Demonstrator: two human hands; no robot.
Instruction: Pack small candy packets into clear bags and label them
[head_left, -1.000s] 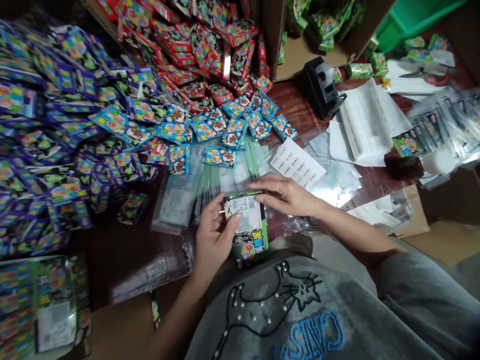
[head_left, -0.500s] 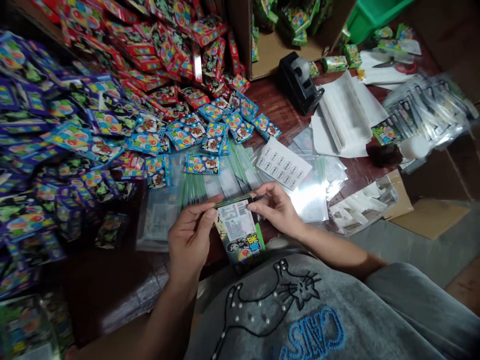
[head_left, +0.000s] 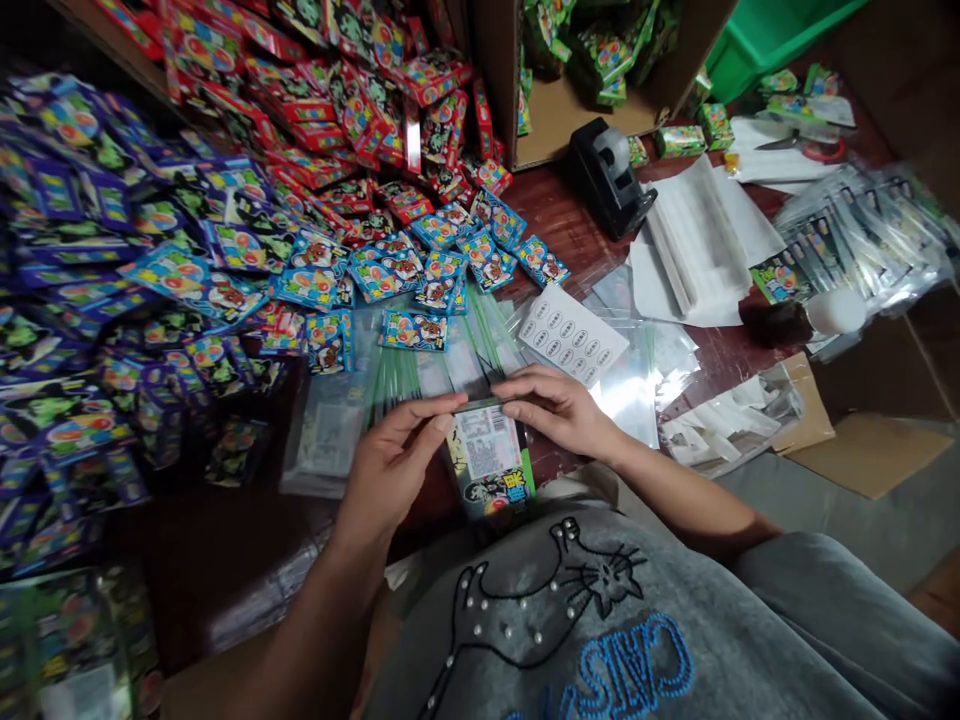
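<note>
In front of my body I hold a printed candy bag (head_left: pixel 491 455) by its upper edge, with a white label and barcode on its face. My left hand (head_left: pixel 397 460) pinches the top left corner between thumb and fingers. At the top right, my right hand (head_left: pixel 559 410) has its thumb on the near side and its fingers along the edge. Behind the bag lie clear zip bags (head_left: pixel 322 430) with green strips, and small blue candy packets (head_left: pixel 414 330) rest on and near them. A sheet of oval stickers (head_left: pixel 574 335) lies beyond my right hand.
Piles of purple packets (head_left: pixel 82 290) and red packets (head_left: pixel 322 110) fill the left. A black tape dispenser (head_left: pixel 611 180), a cardboard box (head_left: pixel 577 140), a green bin (head_left: pixel 780 40), a dark bottle with white cap (head_left: pixel 836 312) and filled bags (head_left: pixel 862 220) stand behind and right.
My right hand has shifted its fingers inward along the bag's top edge, closer to my left hand. The bag stays held. The whole view has shifted slightly.
</note>
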